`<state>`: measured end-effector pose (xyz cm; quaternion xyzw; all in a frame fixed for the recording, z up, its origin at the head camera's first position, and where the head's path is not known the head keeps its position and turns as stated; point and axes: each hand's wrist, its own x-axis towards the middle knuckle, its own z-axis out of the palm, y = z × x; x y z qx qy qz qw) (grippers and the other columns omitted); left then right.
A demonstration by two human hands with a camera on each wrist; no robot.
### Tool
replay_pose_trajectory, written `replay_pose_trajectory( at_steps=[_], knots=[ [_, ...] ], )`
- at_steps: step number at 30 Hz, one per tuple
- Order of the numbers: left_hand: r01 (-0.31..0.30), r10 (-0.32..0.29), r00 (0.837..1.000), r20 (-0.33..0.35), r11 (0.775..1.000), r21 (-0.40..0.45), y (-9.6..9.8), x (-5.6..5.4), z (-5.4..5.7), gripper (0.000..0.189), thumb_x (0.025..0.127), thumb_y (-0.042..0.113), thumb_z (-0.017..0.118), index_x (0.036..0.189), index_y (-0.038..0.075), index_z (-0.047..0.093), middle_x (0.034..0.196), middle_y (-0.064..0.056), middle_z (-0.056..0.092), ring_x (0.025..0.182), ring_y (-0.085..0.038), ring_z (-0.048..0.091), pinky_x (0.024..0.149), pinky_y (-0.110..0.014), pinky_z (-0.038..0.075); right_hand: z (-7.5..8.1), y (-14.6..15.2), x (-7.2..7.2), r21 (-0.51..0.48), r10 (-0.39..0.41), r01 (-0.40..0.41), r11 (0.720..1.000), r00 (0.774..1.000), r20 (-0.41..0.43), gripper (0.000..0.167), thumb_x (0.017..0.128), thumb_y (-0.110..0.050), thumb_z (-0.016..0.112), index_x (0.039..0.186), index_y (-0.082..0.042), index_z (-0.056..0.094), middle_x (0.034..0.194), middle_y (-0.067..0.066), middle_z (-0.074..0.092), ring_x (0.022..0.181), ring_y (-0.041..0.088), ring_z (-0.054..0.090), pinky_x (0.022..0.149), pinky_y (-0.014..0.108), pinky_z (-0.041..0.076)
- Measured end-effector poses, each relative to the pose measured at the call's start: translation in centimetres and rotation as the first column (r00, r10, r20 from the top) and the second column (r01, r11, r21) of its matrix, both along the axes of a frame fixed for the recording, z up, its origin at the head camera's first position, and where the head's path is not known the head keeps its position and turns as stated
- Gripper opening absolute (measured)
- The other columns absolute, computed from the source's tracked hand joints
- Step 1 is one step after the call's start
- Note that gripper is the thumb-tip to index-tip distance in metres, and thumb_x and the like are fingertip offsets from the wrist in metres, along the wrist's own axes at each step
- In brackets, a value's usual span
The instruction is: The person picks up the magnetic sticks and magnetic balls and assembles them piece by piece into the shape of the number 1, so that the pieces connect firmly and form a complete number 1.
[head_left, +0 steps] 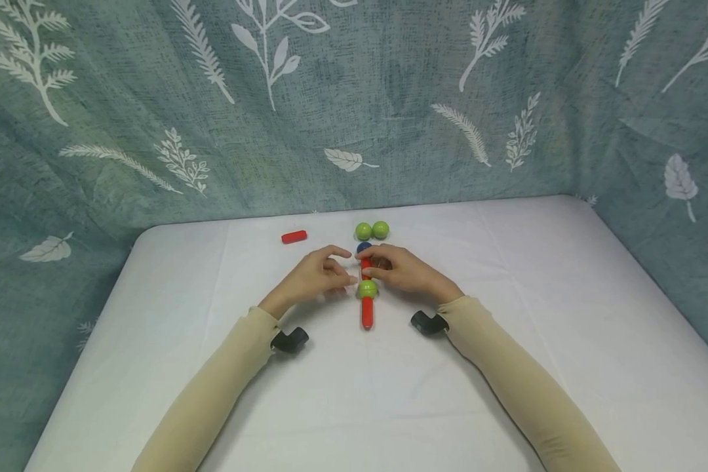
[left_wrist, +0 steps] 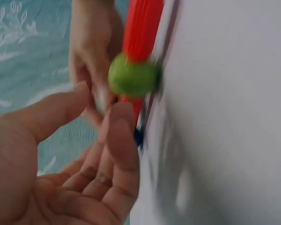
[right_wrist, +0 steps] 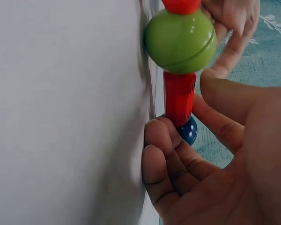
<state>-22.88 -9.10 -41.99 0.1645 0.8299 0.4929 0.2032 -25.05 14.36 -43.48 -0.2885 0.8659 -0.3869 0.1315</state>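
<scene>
A row of toy pieces lies on the white table: a red rod (head_left: 367, 313) nearest me, a green ball (head_left: 367, 290), a second red rod (right_wrist: 179, 98), then a blue ball (right_wrist: 189, 130). My right hand (head_left: 410, 267) is over the second rod. Its thumb and forefinger stand apart across that rod, and other fingers (right_wrist: 155, 164) bend low beside the blue ball. Left of the row is my left hand (head_left: 315, 275), thumb and forefinger parted, nothing between them. In the left wrist view its fingertips overlap the rod past the green ball (left_wrist: 133, 77).
Two loose green balls, one (head_left: 363, 231) on the left and one (head_left: 380, 229) on the right, sit beyond the blue ball. A loose red rod (head_left: 294, 236) lies farther left. Patterned green cloth (head_left: 354, 118) hangs behind the white table (head_left: 354, 406).
</scene>
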Motion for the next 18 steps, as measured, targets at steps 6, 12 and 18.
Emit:
replay_pose_trajectory(
  at_steps=[6, 12, 18],
  knots=[
    [-0.018, 0.016, 0.992, -0.122, 1.0, -0.023, -0.3, -4.6, 0.5, 0.053, 0.09, 0.027, 0.072, 0.136, 0.008, 0.054, 0.094, -0.013, 0.069, 0.079, -0.031, 0.069, 0.066, -0.039, 0.055, 0.1, 0.7, 0.3, -0.007, -0.03, 0.03, 1.0, 0.999, -0.021, 0.035, 0.095, -0.018, 0.065, 0.13, -0.014, 0.061, 0.1, 0.006, 0.063, 0.084, 0.019, 0.056, 0.076, 0.032, 0.048],
    [-0.02, 0.002, 0.98, -0.198, 0.996, -0.087, 0.4, -8.1, 0.3, 0.047, 0.09, 0.026, 0.073, 0.132, 0.01, 0.06, 0.097, -0.008, 0.064, 0.084, -0.029, 0.067, 0.063, -0.038, 0.054, 0.1, 1.9, 1.4, -0.045, 0.059, -0.062, 0.997, 0.996, -0.065, 0.04, 0.092, -0.018, 0.07, 0.131, -0.014, 0.06, 0.102, 0.005, 0.062, 0.085, 0.018, 0.055, 0.078, 0.031, 0.048],
    [0.02, -0.029, 0.986, -0.162, 0.998, -0.058, 0.9, -10.1, 0.0, 0.047, 0.088, 0.025, 0.074, 0.132, 0.012, 0.062, 0.101, -0.008, 0.063, 0.086, -0.027, 0.065, 0.066, -0.035, 0.053, 0.2, 2.4, 2.0, -0.058, 0.13, -0.135, 0.989, 0.988, -0.083, 0.043, 0.089, -0.019, 0.073, 0.131, -0.015, 0.061, 0.103, 0.005, 0.062, 0.084, 0.017, 0.054, 0.077, 0.031, 0.049]
  ],
)
